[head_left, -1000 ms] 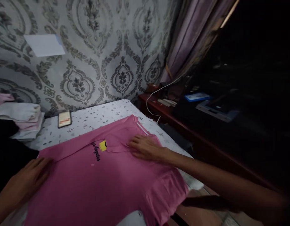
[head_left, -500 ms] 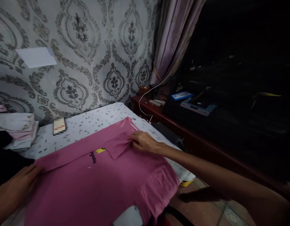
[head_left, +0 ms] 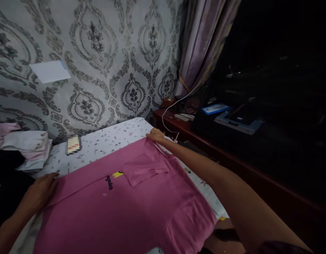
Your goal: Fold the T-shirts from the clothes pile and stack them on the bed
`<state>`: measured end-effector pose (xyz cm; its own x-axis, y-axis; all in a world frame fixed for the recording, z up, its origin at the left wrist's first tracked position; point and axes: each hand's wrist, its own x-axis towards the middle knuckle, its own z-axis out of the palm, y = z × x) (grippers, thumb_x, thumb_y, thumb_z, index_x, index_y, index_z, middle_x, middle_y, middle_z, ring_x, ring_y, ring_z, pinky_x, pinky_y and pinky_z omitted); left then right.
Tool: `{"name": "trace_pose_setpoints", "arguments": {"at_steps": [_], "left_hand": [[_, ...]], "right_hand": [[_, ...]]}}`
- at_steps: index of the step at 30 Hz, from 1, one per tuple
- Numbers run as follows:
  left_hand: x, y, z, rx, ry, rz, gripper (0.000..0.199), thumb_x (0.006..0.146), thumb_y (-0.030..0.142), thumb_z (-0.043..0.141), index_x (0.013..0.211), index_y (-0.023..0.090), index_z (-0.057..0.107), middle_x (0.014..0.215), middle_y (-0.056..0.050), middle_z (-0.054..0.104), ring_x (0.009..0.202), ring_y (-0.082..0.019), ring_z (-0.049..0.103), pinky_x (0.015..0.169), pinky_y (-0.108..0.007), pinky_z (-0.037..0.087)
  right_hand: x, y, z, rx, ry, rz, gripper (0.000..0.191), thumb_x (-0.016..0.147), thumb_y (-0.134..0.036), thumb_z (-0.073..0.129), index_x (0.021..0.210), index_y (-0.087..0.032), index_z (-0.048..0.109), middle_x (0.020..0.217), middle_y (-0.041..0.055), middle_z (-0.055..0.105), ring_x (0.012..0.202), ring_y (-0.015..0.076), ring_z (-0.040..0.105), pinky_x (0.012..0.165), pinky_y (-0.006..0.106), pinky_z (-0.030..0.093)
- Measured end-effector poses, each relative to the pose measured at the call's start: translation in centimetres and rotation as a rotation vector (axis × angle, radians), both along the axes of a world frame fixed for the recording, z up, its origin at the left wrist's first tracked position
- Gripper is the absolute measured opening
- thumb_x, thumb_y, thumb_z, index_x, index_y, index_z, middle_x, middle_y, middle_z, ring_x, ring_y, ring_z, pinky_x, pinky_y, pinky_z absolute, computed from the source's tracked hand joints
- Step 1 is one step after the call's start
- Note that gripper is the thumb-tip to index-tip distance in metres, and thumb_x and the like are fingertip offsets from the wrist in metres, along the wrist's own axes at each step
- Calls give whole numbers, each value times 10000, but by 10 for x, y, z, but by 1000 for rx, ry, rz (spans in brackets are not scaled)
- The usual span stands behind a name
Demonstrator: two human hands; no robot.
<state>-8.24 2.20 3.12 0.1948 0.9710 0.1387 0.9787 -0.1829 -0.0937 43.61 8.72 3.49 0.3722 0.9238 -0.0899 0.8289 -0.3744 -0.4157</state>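
Observation:
A pink T-shirt [head_left: 104,211] lies spread on the bed, one side folded inward in a long strip. Its folded sleeve rests on the chest, partly covering a yellow patch and dark lettering. My right hand [head_left: 155,135] is closed in a pinch on the shirt's far corner, near the neckline. At the shirt's left end, my left hand [head_left: 41,190] lies on the folded edge with its fingers stretched out; the fingertips are dim. The other sleeve [head_left: 191,222] spreads toward the bed's near right edge.
A patterned white sheet [head_left: 118,132] covers the bed. Folded clothes [head_left: 28,144] are stacked at left beside dark fabric [head_left: 9,187]. A small blurred-out item [head_left: 73,144] lies near the wall. On the right stands a reddish-brown table [head_left: 165,118] with a white cable [head_left: 165,125].
My right hand has moved from the folded sleeve to the shirt's far corner and grips there. The sleeve now lies released on the chest. My left hand's fingers are straighter on the edge.

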Motion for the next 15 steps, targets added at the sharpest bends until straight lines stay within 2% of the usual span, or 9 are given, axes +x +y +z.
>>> {"name": "trace_pose_setpoints", "arguments": {"at_steps": [2, 5, 11, 15], "left_hand": [[6, -4, 1, -53, -33, 2, 485, 903, 462, 229, 879, 232, 655, 953, -115, 743, 923, -291, 701, 786, -391, 546], [10, -11, 4, -76, -67, -8, 439, 888, 470, 233, 723, 265, 584, 805, -86, 702, 851, -285, 678, 786, -392, 524], [12, -11, 7, -83, -99, 93, 441, 882, 480, 203, 650, 286, 523, 781, -70, 685, 835, -291, 665, 743, -405, 516], [11, -13, 10, -131, -82, 126, 448, 890, 508, 190, 648, 283, 492, 796, -66, 684, 872, -304, 669, 713, -415, 523]], "right_hand": [[0, 3, -7, -1, -4, -16, 257, 846, -328, 589, 947, -146, 739, 923, 120, 745, 851, 238, 700, 694, 276, 492], [1, 3, -16, 14, -15, -25, 255, 828, -262, 584, 1012, -167, 732, 1022, 103, 747, 906, 225, 697, 717, 262, 497], [8, 3, -27, 64, -44, -24, 259, 855, -215, 538, 1020, -151, 727, 1060, 116, 741, 956, 222, 688, 730, 251, 485], [13, 0, -24, 78, -66, 2, 264, 866, -204, 530, 1046, -141, 713, 1065, 121, 735, 952, 222, 685, 748, 260, 491]]}}
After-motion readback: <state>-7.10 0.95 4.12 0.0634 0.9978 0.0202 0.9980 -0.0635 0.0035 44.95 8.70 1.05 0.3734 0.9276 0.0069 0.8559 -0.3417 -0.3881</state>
